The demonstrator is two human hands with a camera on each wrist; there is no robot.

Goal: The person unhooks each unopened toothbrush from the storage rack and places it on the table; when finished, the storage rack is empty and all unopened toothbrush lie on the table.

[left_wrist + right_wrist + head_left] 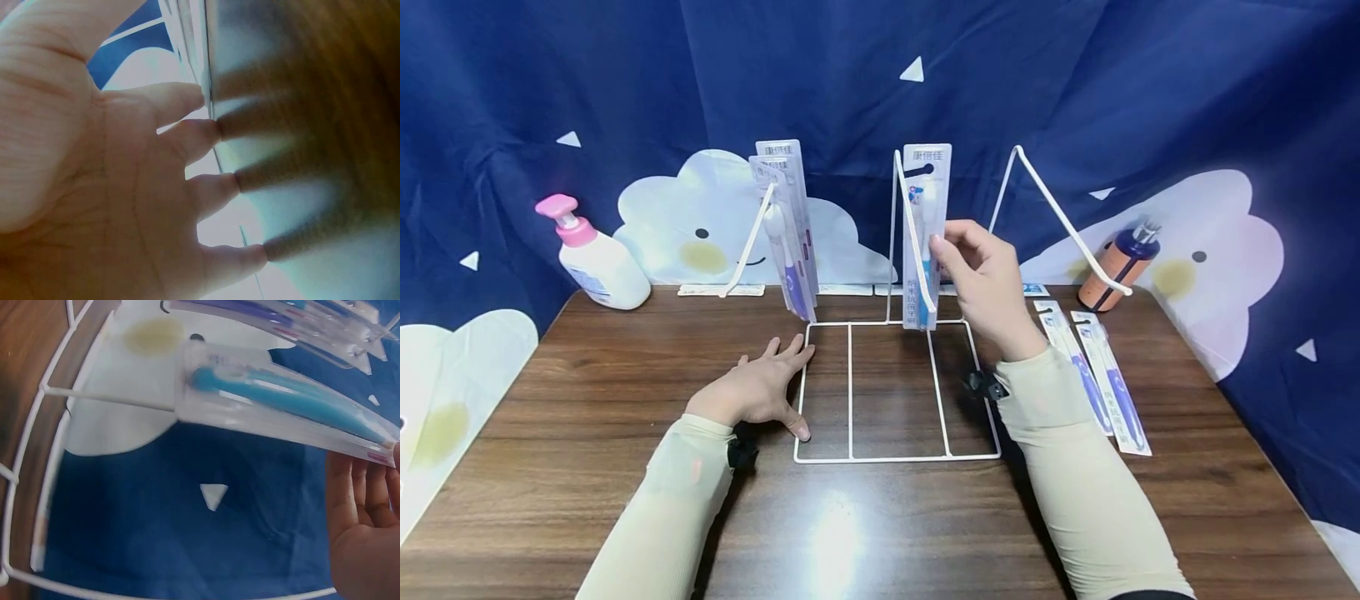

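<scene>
A white wire rack (897,457) stands on the wooden table, with three slanted hooks rising from its back. On the middle hook hangs a blue toothbrush pack (925,237) (281,406). My right hand (983,279) (365,512) pinches that pack's right edge with its fingertips. Several purple toothbrush packs (790,229) hang on the left hook. The right hook (1060,218) is bare. My left hand (758,389) (125,187) lies flat on the table with its fingers spread, touching the left edge of the rack's base.
Two more toothbrush packs (1105,375) lie on the table right of the rack. A pink-capped pump bottle (597,258) stands at the back left, an orange and blue bottle (1122,262) at the back right. A blue cloud-print curtain hangs behind.
</scene>
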